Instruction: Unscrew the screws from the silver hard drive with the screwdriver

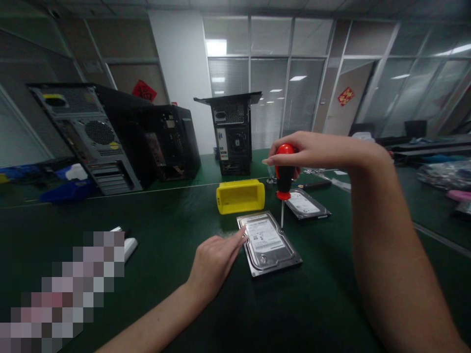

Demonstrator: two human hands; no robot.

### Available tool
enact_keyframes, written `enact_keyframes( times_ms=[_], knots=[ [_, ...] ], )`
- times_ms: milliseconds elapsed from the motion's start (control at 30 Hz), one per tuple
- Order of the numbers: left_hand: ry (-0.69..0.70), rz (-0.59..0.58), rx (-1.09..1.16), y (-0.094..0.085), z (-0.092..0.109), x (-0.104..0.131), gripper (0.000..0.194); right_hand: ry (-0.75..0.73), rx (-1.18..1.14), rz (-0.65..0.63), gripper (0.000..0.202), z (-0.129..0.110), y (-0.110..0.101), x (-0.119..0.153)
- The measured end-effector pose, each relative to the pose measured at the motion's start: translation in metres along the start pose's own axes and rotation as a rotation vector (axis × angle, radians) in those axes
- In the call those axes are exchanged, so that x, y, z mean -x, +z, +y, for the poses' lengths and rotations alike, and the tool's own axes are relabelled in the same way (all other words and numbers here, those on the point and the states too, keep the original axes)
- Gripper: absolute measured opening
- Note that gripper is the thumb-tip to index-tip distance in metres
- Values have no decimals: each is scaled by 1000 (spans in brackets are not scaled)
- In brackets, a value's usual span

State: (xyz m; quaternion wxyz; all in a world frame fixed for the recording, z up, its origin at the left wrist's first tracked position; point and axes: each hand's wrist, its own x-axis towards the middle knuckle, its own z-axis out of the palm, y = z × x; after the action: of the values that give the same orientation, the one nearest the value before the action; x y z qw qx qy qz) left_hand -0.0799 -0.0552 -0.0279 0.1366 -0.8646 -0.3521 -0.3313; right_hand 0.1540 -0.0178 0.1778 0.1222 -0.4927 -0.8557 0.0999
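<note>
A silver hard drive (267, 242) lies label side up on the green table in front of me. My left hand (217, 260) is closed at its left edge, fingers pressed together and the tips touching the rim. In my right hand (300, 149) is a red and black screwdriver (284, 179), held upright from above with fingers wrapped round the handle. Its tip comes down on the drive's right edge; any screw under it is too small to make out. A second hard drive (305, 203) lies to the right, partly behind the screwdriver.
Beyond the drives a yellow plastic bin (241, 198) rests on its side, mouth towards me. Computer cases stand at the back: a large one (99, 132), an opened one (172, 142) and a smaller tower (235, 135). A blue bin (66, 191) sits at far left.
</note>
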Motion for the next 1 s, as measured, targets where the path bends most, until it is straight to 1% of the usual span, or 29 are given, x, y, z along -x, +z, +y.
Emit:
enact_keyframes(
  times_ms=[267, 400, 500, 567, 633, 700, 800, 1000],
  knots=[
    [-149, -79, 3, -2, -1, 2, 36, -2, 7, 4, 35, 0, 0, -1],
    [-196, -76, 87, 0, -1, 0, 43, -1, 1, 8, 34, 0, 1, -1],
    [-258, -78, 125, 0, 0, -4, 49, 1, 9, 15, 35, -1, 1, -1],
    [-293, -71, 100, 0, 0, -6, 44, -4, 15, 13, 35, -2, 1, -1],
    [-279, -57, 52, -2, 1, -6, 29, -10, 15, 11, 36, -1, 1, -1],
    [-207, -46, 20, -3, 1, -5, 19, -10, 14, 7, 36, 0, 1, -1],
    [-99, -33, 24, -5, 1, -3, 20, -14, 7, -3, 37, 1, 1, -1],
    [-31, -1, 43, -6, 0, -2, 23, -20, -23, -12, 35, 3, -1, 1]
  ],
)
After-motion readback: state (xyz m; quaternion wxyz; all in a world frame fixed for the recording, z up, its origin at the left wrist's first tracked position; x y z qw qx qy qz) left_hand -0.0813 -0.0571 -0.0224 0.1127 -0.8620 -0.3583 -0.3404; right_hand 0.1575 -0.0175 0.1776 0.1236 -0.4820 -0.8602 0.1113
